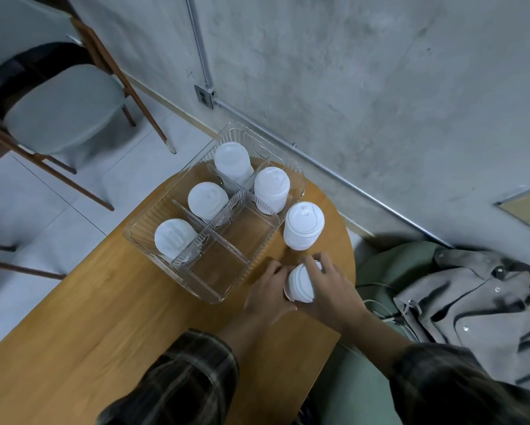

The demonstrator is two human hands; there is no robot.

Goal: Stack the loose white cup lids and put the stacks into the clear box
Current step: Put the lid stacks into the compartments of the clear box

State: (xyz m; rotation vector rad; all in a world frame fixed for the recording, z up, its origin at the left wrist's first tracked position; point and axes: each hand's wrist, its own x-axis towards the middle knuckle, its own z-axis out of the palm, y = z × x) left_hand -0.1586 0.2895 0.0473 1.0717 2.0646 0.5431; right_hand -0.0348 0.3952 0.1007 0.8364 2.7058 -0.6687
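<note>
- Held stack of lids (pixel 302 285): between your two hands on the wooden table (pixel 104 317), just beside the near corner of the clear box (pixel 128 233), at 5 o'clock from the box's centre. Whether its base rests on the table or is lifted just clear, I cannot tell.
- Left hand (pixel 268 291): fingers curl against the stack's 9 o'clock side.
- Right hand (pixel 329 286): wraps the 3 o'clock side, fingertips reaching over the top lid. Both hands grip this one stack.
- Loose stack (pixel 303 227): upright on the table, unheld, at 12 o'clock from the held one, close by the box wall; touching or not, I cannot tell.
- Boxed stacks (pixel 208 199): four, each in its own compartment. Two compartments (pixel 217 268) on the box's 4 to 5 o'clock side hold no stack.
- Handling, judged: thin moulded plastic, very light, springy in the dome, stiffer at the rim. Nested lids likely slide on one another, so the column can shear or fan if you take it only at the top.
- Where to hold, judged: clasp along the full height from opposite sides and support the lowest rim. Squeeze gently, since a hard pinch could buckle the rims.
- Risk, judged: the clear dividers are hard to read, so lower the stack straight into a compartment.
</note>
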